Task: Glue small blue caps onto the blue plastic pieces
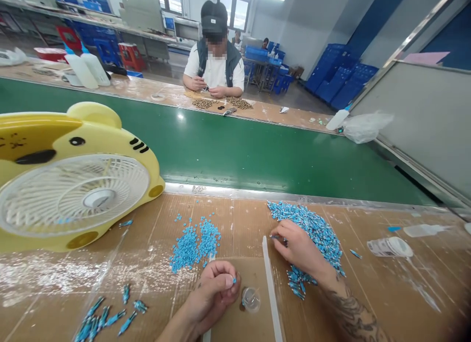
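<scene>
My left hand [217, 290] is closed, with a small blue disc [234, 280] pinched between thumb and fingertip. It hangs over a brown board, just left of a small clear cup [251, 300]. Up and to the left of it lies a loose heap of small blue rings [189, 246]. My right hand [294, 241] is at the left edge of a big pile of slim blue-and-white pieces [320, 224]. Its fingers are curled together at the tips, and what they grip is too small to make out.
A yellow animal-shaped fan [154, 170] stands at left. Several blue figure-like pieces [105, 315] lie front left. White tape strips [271, 293] flank the board. A white bottle [390, 247] lies at right. Beyond the green belt [235, 150], a person [215, 62] handles small parts.
</scene>
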{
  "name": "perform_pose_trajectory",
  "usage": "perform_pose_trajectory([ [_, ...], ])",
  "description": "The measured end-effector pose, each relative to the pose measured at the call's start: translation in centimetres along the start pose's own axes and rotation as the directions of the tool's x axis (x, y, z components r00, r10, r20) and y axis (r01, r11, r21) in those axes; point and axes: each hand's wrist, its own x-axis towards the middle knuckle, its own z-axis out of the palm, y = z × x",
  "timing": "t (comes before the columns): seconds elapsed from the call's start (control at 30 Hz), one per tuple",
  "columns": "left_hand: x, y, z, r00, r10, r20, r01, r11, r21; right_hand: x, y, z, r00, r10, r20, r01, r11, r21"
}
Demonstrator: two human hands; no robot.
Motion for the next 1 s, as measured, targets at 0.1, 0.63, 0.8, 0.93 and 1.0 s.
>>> perform_pose_trajectory([
  [0.1, 0.1, -0.1, 0.2, 1.0, 0.002, 0.003, -0.002, 1.0, -0.007, -1.3, -2.6, 0.5, 0.986, 0.164, 0.025, -0.152, 0.835, 0.528],
  [0.63, 0.1, -0.2, -0.1, 0.998, 0.059, -0.038, -0.055, 0.992, 0.114, -3.5, -9.7, 2.2, 0.973, 0.211, -0.091, -0.025, 0.49, 0.871],
  [0.8, 0.2, -0.2, 0.2, 0.993, 0.105, -0.051, -0.095, 0.98, 0.176, -3.6, -10.2, 2.4, 0.969, 0.122, -0.212, 0.104, 0.579, 0.809],
  [0.93, 0.1, -0.2, 0.3, 0.993, 0.106, -0.052, -0.094, 0.978, 0.186, -3.9, -10.2, 2.8, 0.977, 0.095, -0.192, 0.106, 0.565, 0.818],
  [1.0, 0.2, -0.3, 0.0, 0.993, 0.106, -0.05, -0.095, 0.977, 0.189, -4.1, -10.1, 2.8, 0.977, 0.099, -0.189, 0.101, 0.57, 0.816],
])
